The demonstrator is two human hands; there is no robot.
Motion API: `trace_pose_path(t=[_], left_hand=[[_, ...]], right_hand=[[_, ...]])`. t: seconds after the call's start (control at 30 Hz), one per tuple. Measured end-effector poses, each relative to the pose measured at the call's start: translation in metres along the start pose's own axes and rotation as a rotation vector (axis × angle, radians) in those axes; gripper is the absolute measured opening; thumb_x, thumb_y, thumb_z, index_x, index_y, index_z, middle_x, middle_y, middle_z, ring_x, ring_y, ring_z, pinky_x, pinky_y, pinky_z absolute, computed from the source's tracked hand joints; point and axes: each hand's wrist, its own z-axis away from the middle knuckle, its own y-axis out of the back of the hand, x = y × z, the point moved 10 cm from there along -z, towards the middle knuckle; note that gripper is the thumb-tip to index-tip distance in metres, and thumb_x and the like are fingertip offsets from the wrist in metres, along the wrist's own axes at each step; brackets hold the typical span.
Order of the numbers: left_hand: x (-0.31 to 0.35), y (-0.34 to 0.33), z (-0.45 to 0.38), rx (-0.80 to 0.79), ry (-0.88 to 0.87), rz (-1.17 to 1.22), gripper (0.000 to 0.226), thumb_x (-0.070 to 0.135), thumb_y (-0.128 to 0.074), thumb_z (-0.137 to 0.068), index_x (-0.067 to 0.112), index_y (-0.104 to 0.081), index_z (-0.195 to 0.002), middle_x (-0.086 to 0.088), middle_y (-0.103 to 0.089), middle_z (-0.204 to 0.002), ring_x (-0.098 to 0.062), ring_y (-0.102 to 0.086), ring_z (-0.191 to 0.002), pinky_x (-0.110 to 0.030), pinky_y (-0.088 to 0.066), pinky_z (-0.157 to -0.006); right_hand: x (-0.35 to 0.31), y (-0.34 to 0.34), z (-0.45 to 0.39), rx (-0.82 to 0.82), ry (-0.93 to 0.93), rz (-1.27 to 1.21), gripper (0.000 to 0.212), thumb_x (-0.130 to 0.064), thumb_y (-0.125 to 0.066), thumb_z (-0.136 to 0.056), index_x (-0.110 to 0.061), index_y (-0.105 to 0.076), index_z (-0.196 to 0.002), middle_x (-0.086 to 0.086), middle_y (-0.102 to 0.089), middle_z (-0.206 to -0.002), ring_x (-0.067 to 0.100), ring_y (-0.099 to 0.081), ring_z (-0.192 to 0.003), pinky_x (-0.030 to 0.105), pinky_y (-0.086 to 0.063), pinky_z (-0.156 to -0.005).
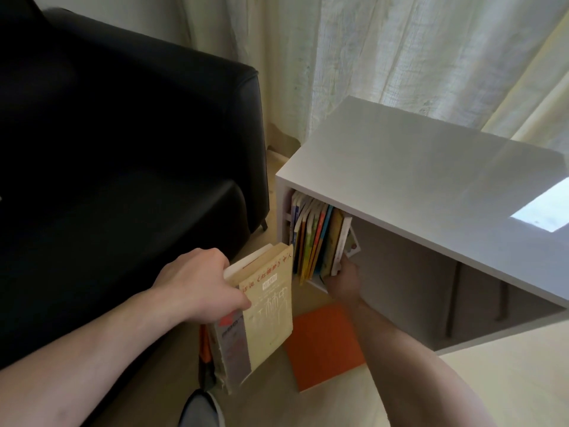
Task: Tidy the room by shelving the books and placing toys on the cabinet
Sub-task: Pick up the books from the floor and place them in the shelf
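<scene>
My left hand (197, 282) grips a stack of books (261, 312) held upright, a yellowed one with Chinese lettering in front. It hovers just left of the white cabinet (415, 167). Inside the cabinet's open shelf, a row of thin colourful books (317, 238) leans against the left wall. My right hand (343, 280) reaches into the shelf and holds the lower end of the rightmost white book (343, 238) of that row. An orange book (323, 343) lies flat on the floor below the shelf.
A black leather sofa (123, 149) fills the left side, close to the cabinet. Pale curtains (369, 50) hang behind. The shelf space right of the book row is shadowed. My knee (200, 408) shows at the bottom edge.
</scene>
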Motion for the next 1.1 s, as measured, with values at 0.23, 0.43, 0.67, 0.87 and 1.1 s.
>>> trace_pose_path(t=[0.23, 0.43, 0.67, 0.87, 1.1], left_hand=[[0.013, 0.001, 0.004, 0.025, -0.035, -0.037, 0.039, 0.056, -0.083, -0.075, 0.034, -0.066, -0.102, 0.016, -0.071, -0.095, -0.003, -0.072, -0.072, -0.021, -0.061, -0.058], [0.007, 0.0, 0.002, 0.017, -0.024, -0.027, 0.035, 0.056, -0.083, -0.075, 0.034, -0.066, -0.097, 0.016, -0.071, -0.088, -0.002, -0.072, -0.07, -0.02, -0.061, -0.058], [0.007, -0.004, 0.0, 0.006, -0.04, -0.044, 0.04, 0.057, -0.083, -0.075, 0.035, -0.065, -0.103, 0.016, -0.071, -0.096, -0.003, -0.073, -0.071, -0.018, -0.06, -0.057], [0.003, -0.004, -0.002, -0.006, -0.02, 0.0, 0.04, 0.057, -0.084, -0.074, 0.034, -0.067, -0.102, 0.015, -0.071, -0.092, -0.003, -0.073, -0.074, -0.022, -0.063, -0.062], [0.009, -0.004, -0.002, 0.005, -0.042, -0.019, 0.04, 0.057, -0.083, -0.074, 0.034, -0.066, -0.103, 0.017, -0.07, -0.092, -0.002, -0.073, -0.071, -0.021, -0.062, -0.059]], right_hand=[[-0.012, -0.003, 0.012, 0.069, 0.042, 0.125, 0.08, 0.013, -0.06, -0.084, -0.021, -0.041, -0.153, 0.009, -0.059, -0.138, 0.031, -0.062, -0.12, 0.043, -0.059, -0.091], [-0.005, 0.018, 0.011, 0.031, 0.117, 0.276, 0.11, 0.018, -0.058, -0.078, -0.042, -0.014, -0.16, 0.002, -0.039, -0.159, 0.028, -0.056, -0.129, 0.047, -0.058, -0.096], [-0.002, 0.009, -0.008, -0.044, -0.027, 0.149, 0.094, -0.017, -0.067, -0.084, -0.036, -0.015, -0.16, 0.005, -0.061, -0.133, 0.03, -0.065, -0.113, 0.049, -0.06, -0.086], [-0.008, 0.006, -0.013, -0.074, -0.031, -0.014, 0.078, -0.006, -0.057, -0.093, -0.03, -0.026, -0.16, 0.011, -0.053, -0.146, 0.037, -0.053, -0.131, 0.045, -0.052, -0.098], [-0.015, -0.001, -0.01, -0.157, 0.023, -0.011, 0.106, -0.034, -0.077, -0.079, -0.041, -0.008, -0.159, 0.008, -0.049, -0.149, 0.035, -0.052, -0.132, 0.06, -0.05, -0.101]])
